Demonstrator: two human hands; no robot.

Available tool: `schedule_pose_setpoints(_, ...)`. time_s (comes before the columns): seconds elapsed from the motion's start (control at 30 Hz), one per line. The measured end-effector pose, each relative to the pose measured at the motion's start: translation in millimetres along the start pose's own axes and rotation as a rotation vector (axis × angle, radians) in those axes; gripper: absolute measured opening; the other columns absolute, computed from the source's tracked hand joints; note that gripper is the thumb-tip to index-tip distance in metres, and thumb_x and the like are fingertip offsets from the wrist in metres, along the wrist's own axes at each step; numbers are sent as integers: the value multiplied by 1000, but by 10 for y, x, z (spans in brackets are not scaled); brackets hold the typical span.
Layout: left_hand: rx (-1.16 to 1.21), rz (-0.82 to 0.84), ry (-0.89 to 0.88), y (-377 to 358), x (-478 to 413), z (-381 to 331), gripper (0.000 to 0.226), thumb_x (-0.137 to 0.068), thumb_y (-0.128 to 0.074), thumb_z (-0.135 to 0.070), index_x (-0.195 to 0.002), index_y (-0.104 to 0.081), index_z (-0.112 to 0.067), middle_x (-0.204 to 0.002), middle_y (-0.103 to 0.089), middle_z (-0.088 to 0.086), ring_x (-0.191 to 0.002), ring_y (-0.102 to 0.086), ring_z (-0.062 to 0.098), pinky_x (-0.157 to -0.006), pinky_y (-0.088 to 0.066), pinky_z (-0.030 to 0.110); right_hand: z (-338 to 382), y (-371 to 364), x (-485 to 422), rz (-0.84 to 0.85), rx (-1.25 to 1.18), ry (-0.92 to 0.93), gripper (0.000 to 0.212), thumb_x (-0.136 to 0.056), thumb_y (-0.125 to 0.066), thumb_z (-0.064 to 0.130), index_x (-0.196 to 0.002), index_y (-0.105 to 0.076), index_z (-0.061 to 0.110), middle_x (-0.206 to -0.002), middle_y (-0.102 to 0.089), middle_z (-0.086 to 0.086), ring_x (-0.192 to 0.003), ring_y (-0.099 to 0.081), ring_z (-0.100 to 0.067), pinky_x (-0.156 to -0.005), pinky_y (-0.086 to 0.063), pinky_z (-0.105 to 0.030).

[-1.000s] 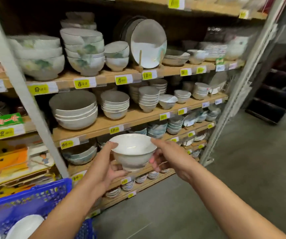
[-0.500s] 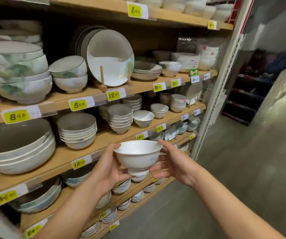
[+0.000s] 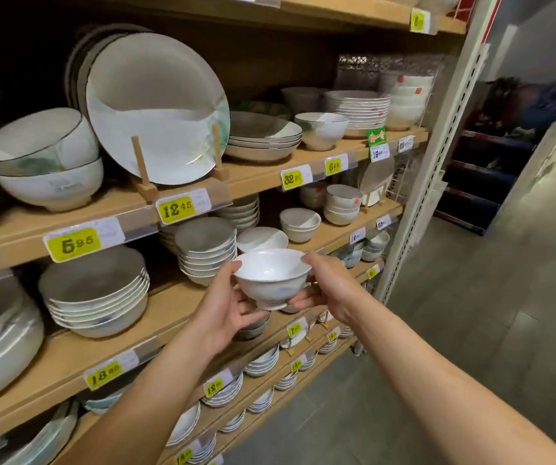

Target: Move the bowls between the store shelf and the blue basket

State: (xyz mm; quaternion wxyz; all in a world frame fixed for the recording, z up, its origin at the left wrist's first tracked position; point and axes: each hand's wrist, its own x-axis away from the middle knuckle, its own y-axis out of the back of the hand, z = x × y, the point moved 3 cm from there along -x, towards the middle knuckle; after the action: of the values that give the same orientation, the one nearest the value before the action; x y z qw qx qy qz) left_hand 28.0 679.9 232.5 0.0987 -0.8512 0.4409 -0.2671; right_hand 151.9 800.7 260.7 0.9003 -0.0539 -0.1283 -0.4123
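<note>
White glazed ceramic, a small footed bowl (image 3: 271,280) is held upright in the air in front of the store shelf (image 3: 172,307), between both hands, in the head view. The left hand (image 3: 226,308) cups it from the left, thumb against the rim and fingers (image 3: 248,315) curled under the foot. The right hand (image 3: 330,292) takes the opposite side, thumb on the rim and fingers (image 3: 298,301) bent beneath the base. Both sets of fingers are therefore grasping the bowl.

Just behind the left-hand fingers, on the wooden board at the same level, stands a stack of grey-lined bowls (image 3: 206,253). Beside that stack, right behind the held rim, is a single shallow white bowl (image 3: 261,238). Up and behind the right-hand fingers sit two small nested bowls (image 3: 300,224). Well to the left of the left-hand fingers is a wider stack of bowls (image 3: 97,297).

One board above the fingers, a large plate (image 3: 157,109) leans upright in a wooden stand (image 3: 142,176), with a yellow price tag (image 3: 176,209) reading 12.45 on the board edge under it. Left of the plate lie two big nested bowls (image 3: 45,162). To its right are a pile of shallow dishes (image 3: 263,139) and a dark-rimmed bowl (image 3: 320,129).

Below the fingers, the lower boards carry small stacks of saucers (image 3: 261,364). Well to the right of the right-hand fingers rises the shelf's pale slotted post (image 3: 437,162), with grey floor (image 3: 471,330) beyond it.
</note>
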Motion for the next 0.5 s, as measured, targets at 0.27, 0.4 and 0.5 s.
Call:
schedule_pose_setpoints(0.27,-101,-233,-219,-248,-676,-191,35,-92,-55,-38,-123,-58,-21,-98,-74,0,-92,-72,19,-84,-56,39,161,242,-1051,28,16,10,25,-99,-36,24,-112,-47,5,-89,-61,-29,-46,-65,-28,-47,-56,-33)
schedule_pose_setpoints(0.4,-79,-360,-314,-392,-998,-260,33,-98,-52,-30,-127,-55,-14,-90,-73,0,-75,-72,11,-60,-58,27,272,239,-1555,87,109,87,23,-99,-31,22,-85,-48,15,-72,-62,-28,-38,-62,-24,-40,-53,-28)
schedule_pose_setpoints(0.5,-94,-465,-353,-472,-1201,-234,33,-102,-41,-29,-130,-51,-16,-103,-67,10,-79,-68,19,-55,-58,25,286,193,-1889,136,210,155,27,-99,-28,25,-84,-49,18,-61,-64,-25,-42,-63,-27,-47,-56,-34)
